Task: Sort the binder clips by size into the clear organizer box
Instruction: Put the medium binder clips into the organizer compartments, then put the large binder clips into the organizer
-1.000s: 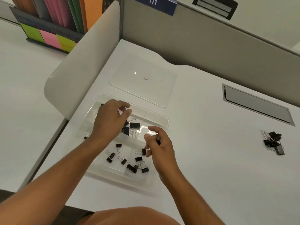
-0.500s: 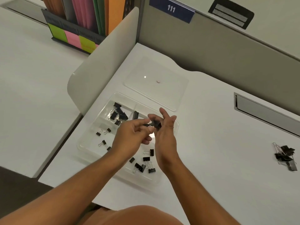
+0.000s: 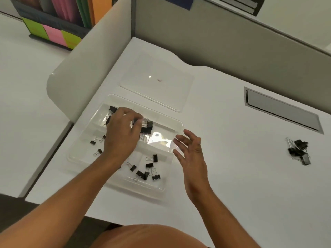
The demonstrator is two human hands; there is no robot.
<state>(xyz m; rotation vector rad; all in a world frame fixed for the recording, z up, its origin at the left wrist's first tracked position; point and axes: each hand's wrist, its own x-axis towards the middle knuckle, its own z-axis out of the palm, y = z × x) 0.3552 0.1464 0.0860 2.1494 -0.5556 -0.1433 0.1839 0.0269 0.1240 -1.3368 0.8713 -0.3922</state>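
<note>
The clear organizer box [image 3: 179, 123] lies on the white desk in front of me. My left hand [image 3: 121, 135] reaches over its back compartments and pinches a black binder clip [image 3: 147, 124] with silver handles between thumb and fingers. My right hand [image 3: 192, 151] hovers at the box's right edge with fingers spread, holding nothing. Small clips [image 3: 149, 170] lie in the front right compartment, tiny clips [image 3: 95, 141] in the left one, and larger clips [image 3: 112, 109] at the back left, partly hidden by my left hand. A pile of loose clips [image 3: 299, 152] sits far right on the desk.
The box's clear lid [image 3: 161, 90] lies flat just behind the box. A curved white divider panel [image 3: 86, 68] stands at the left. A grey cable hatch [image 3: 281, 110] is set into the desk at the right. Coloured folders [image 3: 59, 18] stand on the neighbouring desk.
Both hands were together over the box on one clip. My right hand has let go and moved right; my left hand has carried the clip toward the back of the box.
</note>
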